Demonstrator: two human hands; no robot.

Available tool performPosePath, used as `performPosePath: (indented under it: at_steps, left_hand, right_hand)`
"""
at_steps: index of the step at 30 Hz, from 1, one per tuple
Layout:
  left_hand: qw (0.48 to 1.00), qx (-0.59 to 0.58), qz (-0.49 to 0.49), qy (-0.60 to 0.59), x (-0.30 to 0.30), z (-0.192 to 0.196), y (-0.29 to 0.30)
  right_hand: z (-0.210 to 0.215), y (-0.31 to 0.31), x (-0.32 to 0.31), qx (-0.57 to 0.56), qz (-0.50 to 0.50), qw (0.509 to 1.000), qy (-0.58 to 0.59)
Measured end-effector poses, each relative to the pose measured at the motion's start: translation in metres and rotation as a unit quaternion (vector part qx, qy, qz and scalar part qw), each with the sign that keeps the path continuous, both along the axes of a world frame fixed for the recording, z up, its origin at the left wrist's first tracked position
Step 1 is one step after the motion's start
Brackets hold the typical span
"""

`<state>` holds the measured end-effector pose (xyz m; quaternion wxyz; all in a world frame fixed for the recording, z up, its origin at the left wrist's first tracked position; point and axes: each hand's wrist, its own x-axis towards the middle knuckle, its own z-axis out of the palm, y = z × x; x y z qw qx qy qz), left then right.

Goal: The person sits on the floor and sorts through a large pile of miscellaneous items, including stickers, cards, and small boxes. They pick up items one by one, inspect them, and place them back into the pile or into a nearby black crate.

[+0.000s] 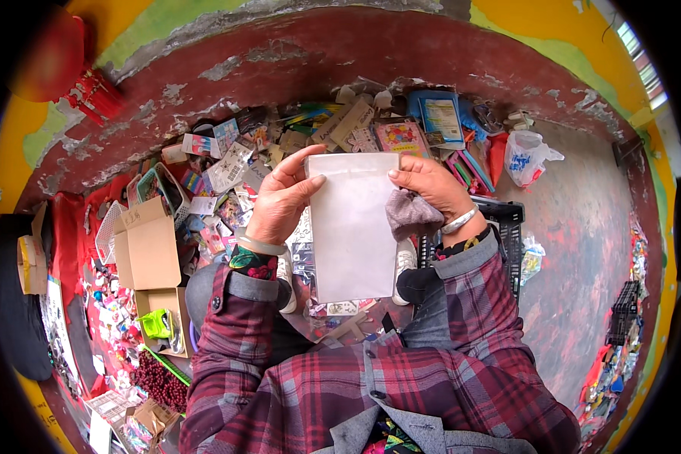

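Between my two hands, a flat whitish rectangular plastic sleeve [354,234] hangs upright over my lap. My left hand [284,200] pinches its upper left corner, thumb on the front face. At the upper right corner my right hand [435,185] grips it the same way. A crumpled greyish-mauve cloth [413,215] is tucked under the right hand's fingers, against the sleeve's right edge. Whether anything lies inside the sleeve I cannot tell.
Heaped stationery and packets lie along the red wall [303,57]. An open cardboard box [147,246] and a green basket [165,188] stand at left. To the right are a black crate [507,216] and a white plastic bag [530,157] on the floor [567,250].
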<state>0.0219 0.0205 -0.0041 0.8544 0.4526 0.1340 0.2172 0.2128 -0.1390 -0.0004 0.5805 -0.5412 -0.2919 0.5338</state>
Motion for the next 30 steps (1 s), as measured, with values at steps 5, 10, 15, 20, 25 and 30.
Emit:
performPosePath:
  at_steps: [5, 10, 15, 20, 25, 30]
  left_hand:
    - [1.0, 0.005, -0.01, -0.023, -0.003, -0.008, 0.004]
    - [1.0, -0.006, 0.007, -0.02, -0.003, -0.008, 0.003]
    - [0.997, -0.077, 0.008, 0.028, 0.001, -0.012, -0.003]
    - [0.995, -0.074, -0.008, 0.071, 0.001, -0.018, -0.005]
    - [0.993, 0.027, 0.0, 0.114, 0.003, -0.027, -0.003]
    - [0.979, 0.098, -0.07, 0.162, 0.011, -0.026, -0.019]
  right_hand:
    - [-0.001, 0.001, -0.001, -0.012, -0.009, 1.0, 0.006]
    - [-0.001, 0.002, -0.003, -0.008, 0.007, 1.0, -0.013]
    - [0.0, 0.005, -0.01, -0.006, 0.002, 0.999, 0.032]
    - [-0.013, 0.006, -0.003, -0.007, -0.002, 0.998, -0.055]
    - [0.003, -0.004, 0.012, 0.026, -0.251, 0.966, -0.055]
    - [0.026, 0.021, -0.048, 0.18, -0.2, 0.929, -0.256]
